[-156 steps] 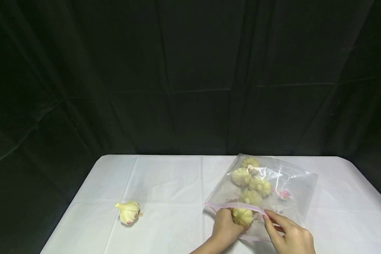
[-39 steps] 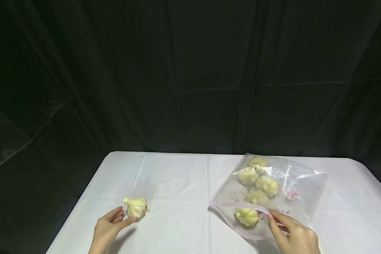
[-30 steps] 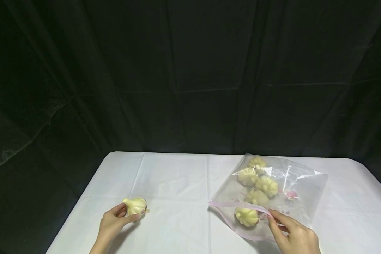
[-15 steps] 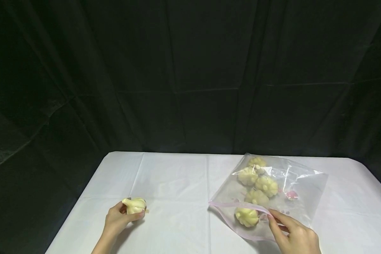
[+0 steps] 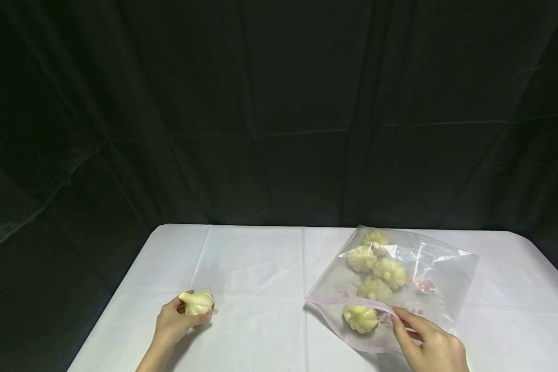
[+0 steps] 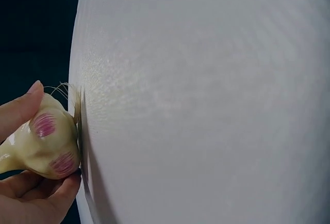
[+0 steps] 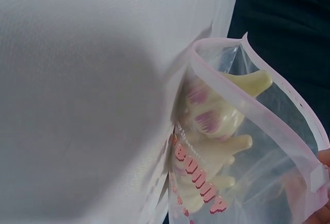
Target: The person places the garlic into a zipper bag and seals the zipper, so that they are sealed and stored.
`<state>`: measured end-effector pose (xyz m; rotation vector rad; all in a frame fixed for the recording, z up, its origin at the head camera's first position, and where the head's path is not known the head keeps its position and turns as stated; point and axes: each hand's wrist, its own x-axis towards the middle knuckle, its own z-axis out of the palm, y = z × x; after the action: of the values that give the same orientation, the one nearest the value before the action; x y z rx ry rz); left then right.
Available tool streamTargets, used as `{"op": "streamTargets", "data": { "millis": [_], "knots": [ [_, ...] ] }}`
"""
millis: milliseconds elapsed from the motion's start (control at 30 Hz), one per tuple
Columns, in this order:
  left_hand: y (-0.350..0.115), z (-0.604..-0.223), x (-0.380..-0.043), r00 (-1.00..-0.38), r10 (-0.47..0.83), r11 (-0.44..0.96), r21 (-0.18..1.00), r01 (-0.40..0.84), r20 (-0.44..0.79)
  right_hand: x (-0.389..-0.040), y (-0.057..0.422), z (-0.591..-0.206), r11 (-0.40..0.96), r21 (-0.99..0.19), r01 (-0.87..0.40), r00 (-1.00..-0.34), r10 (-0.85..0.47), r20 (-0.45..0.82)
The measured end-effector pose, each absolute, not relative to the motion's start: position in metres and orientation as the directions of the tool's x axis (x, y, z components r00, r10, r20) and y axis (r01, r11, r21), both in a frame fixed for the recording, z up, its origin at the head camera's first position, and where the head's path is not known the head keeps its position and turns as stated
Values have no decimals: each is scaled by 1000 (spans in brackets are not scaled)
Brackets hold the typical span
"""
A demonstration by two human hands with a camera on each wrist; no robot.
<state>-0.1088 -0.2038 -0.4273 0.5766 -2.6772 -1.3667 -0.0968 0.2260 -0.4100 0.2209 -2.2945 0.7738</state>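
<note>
On the left side of the table, my left hand grips a garlic bulb between thumb and fingers. The left wrist view shows this garlic bulb with pink-purple patches and root hairs, its root end against or very near the cloth. At the right, my right hand pinches the pink upper rim of a clear zip bag, holding its mouth apart. Several garlic bulbs lie inside; one bulb sits just within the mouth. Pink "BUNNY" lettering shows on the bag in the right wrist view.
A white cloth covers the table. Behind and beside it hangs a dark curtain. The bag's far corner reaches the table's back edge.
My left hand has let go of a bulb in the bag's mouth, moved left to the lone garlic bulb and taken hold of it. My right hand has kept pinching the bag's rim.
</note>
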Motion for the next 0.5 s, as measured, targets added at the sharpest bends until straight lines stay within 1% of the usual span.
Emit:
{"op": "streamTargets", "data": {
  "millis": [167,333,500],
  "knots": [
    [-198,-423,-106,-927,-366,541,791,-284,-82,-97,225,-410,807,-467,-361,-741,55,669],
    [-188,-414,-104,-940,-331,530,809,-254,-78,-97,226,-410,809,-466,-358,-741,57,669],
    [-177,-405,-103,-955,-293,531,823,-201,-45,-97,227,-411,803,-455,-385,-720,47,693]
  ]
}}
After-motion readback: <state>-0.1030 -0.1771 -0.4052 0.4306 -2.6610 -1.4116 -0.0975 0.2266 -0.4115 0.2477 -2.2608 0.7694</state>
